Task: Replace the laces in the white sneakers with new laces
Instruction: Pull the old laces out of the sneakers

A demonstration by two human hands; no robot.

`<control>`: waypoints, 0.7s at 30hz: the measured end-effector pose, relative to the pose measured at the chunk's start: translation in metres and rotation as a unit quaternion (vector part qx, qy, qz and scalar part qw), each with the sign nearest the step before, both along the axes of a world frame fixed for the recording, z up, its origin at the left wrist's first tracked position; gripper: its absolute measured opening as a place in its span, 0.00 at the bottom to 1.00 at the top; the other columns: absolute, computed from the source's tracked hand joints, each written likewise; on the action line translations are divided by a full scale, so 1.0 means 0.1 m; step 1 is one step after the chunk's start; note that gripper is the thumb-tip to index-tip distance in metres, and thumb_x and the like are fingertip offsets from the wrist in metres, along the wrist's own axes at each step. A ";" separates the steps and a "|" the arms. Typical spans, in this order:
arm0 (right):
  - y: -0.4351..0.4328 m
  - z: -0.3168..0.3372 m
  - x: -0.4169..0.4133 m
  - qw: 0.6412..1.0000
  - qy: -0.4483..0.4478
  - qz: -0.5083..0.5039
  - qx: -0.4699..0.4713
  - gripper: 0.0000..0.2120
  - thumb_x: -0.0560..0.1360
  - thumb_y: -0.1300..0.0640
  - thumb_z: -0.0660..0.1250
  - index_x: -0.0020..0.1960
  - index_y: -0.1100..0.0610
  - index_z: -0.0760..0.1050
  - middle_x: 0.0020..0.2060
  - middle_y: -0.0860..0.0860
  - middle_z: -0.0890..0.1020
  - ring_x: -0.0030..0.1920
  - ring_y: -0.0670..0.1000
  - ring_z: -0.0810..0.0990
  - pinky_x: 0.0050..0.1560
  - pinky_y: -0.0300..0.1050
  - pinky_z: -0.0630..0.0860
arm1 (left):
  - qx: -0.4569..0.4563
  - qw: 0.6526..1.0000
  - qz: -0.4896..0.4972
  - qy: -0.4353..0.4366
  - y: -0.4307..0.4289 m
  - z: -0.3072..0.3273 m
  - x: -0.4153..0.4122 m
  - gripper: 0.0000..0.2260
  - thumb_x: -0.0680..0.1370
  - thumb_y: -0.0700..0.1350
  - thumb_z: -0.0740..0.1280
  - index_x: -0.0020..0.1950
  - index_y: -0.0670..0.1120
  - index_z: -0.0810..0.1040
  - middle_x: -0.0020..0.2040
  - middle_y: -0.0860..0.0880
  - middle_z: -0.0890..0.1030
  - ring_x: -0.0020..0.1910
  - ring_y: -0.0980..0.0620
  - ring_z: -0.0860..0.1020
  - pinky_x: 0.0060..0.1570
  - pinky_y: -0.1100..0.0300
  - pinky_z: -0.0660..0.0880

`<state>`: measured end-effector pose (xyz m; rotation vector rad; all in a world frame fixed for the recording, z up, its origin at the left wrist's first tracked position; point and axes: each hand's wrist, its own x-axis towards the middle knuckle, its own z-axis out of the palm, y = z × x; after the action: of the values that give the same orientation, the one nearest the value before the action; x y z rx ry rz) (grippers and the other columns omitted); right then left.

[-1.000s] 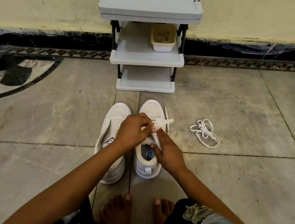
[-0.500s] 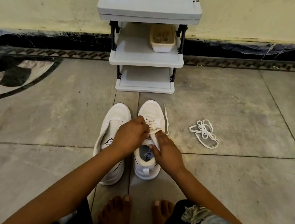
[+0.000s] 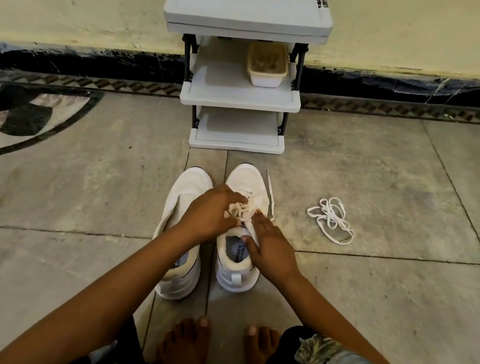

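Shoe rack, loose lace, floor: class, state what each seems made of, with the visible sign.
Shoe rack: probably moulded plastic, matt pale grey, with rounded shelf edges. Loose lace: seemingly flat woven fabric, lying in limp white loops. Floor: stone or ceramic tiles, dull mottled grey, with thin joint lines.

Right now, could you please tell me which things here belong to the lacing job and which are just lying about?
Job: sneaker being laced, its lace in the left hand, right hand on that sneaker, second sneaker, loose lace on the floor.
Lying about: shelf rack, tub on its middle shelf.
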<state>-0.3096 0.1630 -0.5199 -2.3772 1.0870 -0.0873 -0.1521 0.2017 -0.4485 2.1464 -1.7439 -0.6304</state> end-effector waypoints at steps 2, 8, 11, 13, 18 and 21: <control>0.00 0.00 0.00 1.000 -0.010 -0.006 0.001 0.27 0.80 0.48 0.55 0.76 0.55 0.53 0.75 0.51 0.59 0.73 0.50 0.60 0.69 0.40 0.58 | -0.006 0.999 -0.004 -0.043 0.09 -0.12 -0.02 0.21 0.73 0.43 0.69 0.66 0.48 0.74 0.63 0.46 0.74 0.59 0.47 0.74 0.55 0.59 0.70; 0.01 -0.01 0.01 1.000 -0.018 -0.013 0.005 0.27 0.80 0.47 0.56 0.76 0.54 0.53 0.75 0.49 0.58 0.73 0.50 0.60 0.69 0.41 0.59 | -0.106 0.977 0.145 0.114 0.26 -0.26 -0.17 0.20 0.74 0.38 0.69 0.66 0.42 0.74 0.58 0.43 0.80 0.55 0.47 0.80 0.56 0.63 0.72; 0.01 -0.01 0.01 1.000 -0.022 -0.017 0.002 0.27 0.80 0.47 0.56 0.76 0.53 0.54 0.75 0.49 0.59 0.73 0.50 0.60 0.68 0.41 0.60 | -0.135 0.968 0.160 0.140 0.28 -0.29 -0.18 0.18 0.74 0.37 0.69 0.64 0.42 0.76 0.56 0.44 0.81 0.54 0.49 0.80 0.57 0.63 0.73; 0.01 -0.01 0.01 1.000 -0.023 -0.019 0.000 0.27 0.80 0.47 0.56 0.76 0.53 0.54 0.75 0.48 0.59 0.73 0.49 0.60 0.68 0.40 0.60 | -0.149 0.966 0.159 0.141 0.29 -0.31 -0.18 0.16 0.74 0.38 0.69 0.62 0.42 0.77 0.56 0.44 0.81 0.53 0.50 0.80 0.58 0.61 0.74; 0.01 -0.03 0.00 1.000 -0.020 -0.019 -0.002 0.27 0.80 0.47 0.56 0.76 0.53 0.54 0.75 0.49 0.59 0.73 0.49 0.60 0.67 0.40 0.60 | -0.152 0.948 0.182 0.214 0.23 -0.30 -0.14 0.20 0.70 0.32 0.72 0.61 0.40 0.77 0.50 0.49 0.79 0.46 0.60 0.77 0.47 0.80 0.70; 0.01 -0.03 0.01 1.000 -0.021 -0.020 -0.001 0.27 0.80 0.47 0.56 0.76 0.53 0.54 0.75 0.49 0.59 0.73 0.50 0.60 0.68 0.40 0.60 | -0.150 0.953 0.163 0.207 0.23 -0.31 -0.14 0.18 0.70 0.31 0.71 0.60 0.39 0.77 0.51 0.46 0.81 0.49 0.54 0.79 0.50 0.77 0.72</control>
<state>-0.3090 0.1645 -0.5229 -2.3454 1.1148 -0.1507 -0.1659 0.2250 -0.4799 1.8649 -1.1509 -0.6212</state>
